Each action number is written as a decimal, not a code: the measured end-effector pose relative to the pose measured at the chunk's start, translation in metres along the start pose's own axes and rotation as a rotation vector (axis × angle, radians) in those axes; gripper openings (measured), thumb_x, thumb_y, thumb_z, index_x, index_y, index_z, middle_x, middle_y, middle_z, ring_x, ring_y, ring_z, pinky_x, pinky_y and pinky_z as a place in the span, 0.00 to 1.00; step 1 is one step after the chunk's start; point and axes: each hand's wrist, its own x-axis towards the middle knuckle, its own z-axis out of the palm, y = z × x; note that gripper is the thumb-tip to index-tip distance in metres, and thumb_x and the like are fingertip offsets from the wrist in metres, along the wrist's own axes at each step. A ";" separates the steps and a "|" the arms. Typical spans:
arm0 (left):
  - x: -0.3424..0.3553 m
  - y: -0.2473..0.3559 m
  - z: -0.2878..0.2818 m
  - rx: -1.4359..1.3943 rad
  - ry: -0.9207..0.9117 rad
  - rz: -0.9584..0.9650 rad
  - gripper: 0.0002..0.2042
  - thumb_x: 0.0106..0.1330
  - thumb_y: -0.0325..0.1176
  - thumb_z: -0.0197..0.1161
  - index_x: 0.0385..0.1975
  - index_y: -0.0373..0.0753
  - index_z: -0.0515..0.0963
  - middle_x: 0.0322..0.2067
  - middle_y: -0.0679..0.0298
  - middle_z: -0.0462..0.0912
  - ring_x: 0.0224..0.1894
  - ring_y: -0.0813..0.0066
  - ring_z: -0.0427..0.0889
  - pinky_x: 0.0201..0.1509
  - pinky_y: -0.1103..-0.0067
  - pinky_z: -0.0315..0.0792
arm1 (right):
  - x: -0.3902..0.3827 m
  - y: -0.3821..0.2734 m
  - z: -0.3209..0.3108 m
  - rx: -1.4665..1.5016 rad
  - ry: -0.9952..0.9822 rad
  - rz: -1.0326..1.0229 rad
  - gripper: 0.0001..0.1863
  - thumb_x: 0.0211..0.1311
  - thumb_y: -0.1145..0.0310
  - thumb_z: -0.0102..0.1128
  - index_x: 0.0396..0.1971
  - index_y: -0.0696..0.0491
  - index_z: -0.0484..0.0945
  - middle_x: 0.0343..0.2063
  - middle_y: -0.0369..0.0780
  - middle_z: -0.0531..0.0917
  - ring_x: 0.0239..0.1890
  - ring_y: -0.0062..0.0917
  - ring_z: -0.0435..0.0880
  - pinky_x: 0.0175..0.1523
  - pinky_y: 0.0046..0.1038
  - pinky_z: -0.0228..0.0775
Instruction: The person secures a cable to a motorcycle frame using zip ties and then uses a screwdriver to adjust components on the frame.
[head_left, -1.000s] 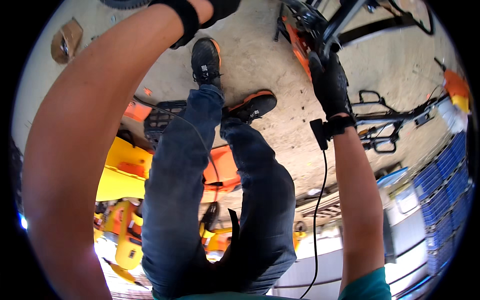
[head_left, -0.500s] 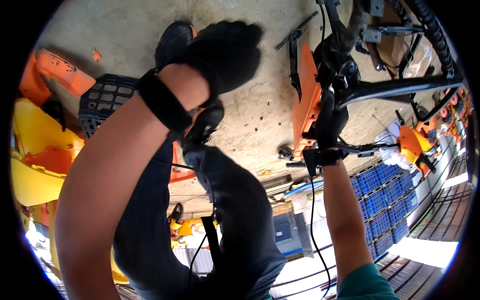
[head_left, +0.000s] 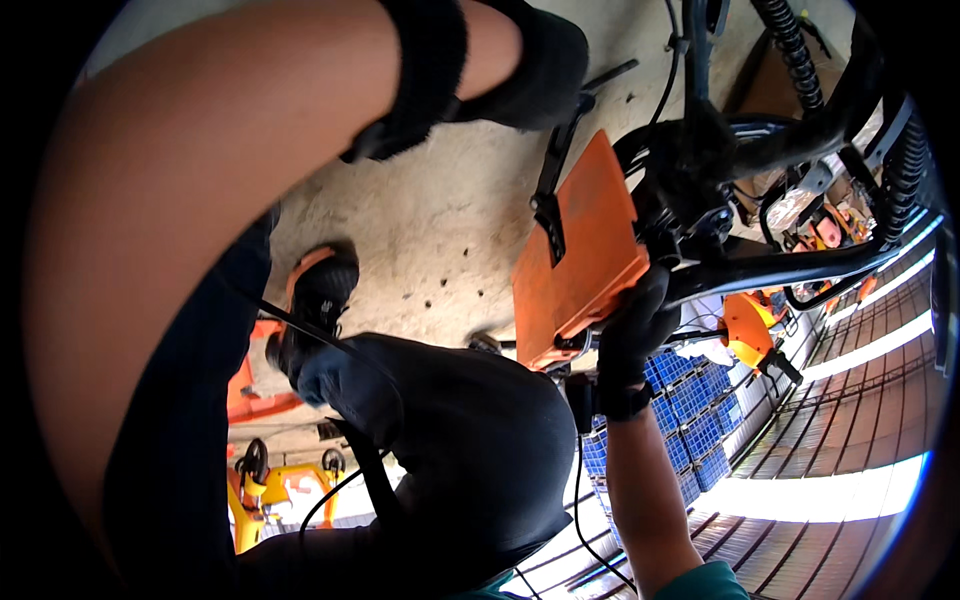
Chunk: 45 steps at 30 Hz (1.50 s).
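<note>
Right hand (head_left: 635, 335), black-gloved, grip wrapped round black frame tube (head_left: 770, 265) beside orange panel (head_left: 575, 255), likely steadying machine. Left hand (head_left: 530, 60), gloved, raised near panel's top bracket; grip cannot tell. Concrete floor (head_left: 440, 240) below.

The right hand (head_left: 640, 330), in a black glove, gripped the lower edge of an orange panel (head_left: 575, 255) on a black tubular frame (head_left: 780, 262). The gloved left hand (head_left: 525, 60) touched a black bracket (head_left: 556, 175) above the panel.
</note>
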 end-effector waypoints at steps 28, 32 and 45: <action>0.092 0.041 0.028 -1.251 0.787 -0.199 0.11 0.65 0.32 0.57 0.41 0.35 0.82 0.29 0.61 0.84 0.30 0.77 0.81 0.39 0.78 0.76 | -0.010 0.000 0.003 -0.009 0.089 0.029 0.12 0.70 0.62 0.51 0.32 0.55 0.74 0.21 0.31 0.75 0.23 0.14 0.71 0.28 0.21 0.62; 0.100 0.046 0.016 -1.649 0.742 -0.323 0.10 0.64 0.33 0.59 0.39 0.36 0.83 0.29 0.63 0.84 0.30 0.78 0.80 0.38 0.79 0.75 | -0.011 0.007 0.004 0.038 0.139 -0.024 0.13 0.69 0.59 0.53 0.35 0.55 0.73 0.22 0.31 0.76 0.23 0.15 0.72 0.28 0.22 0.64; 0.098 0.048 0.004 -2.488 0.428 -0.176 0.10 0.68 0.37 0.57 0.27 0.40 0.75 0.22 0.73 0.72 0.19 0.88 0.64 0.23 0.87 0.62 | -0.005 -0.007 0.006 0.131 0.108 0.019 0.18 0.66 0.58 0.55 0.39 0.60 0.77 0.24 0.34 0.78 0.25 0.17 0.73 0.30 0.22 0.64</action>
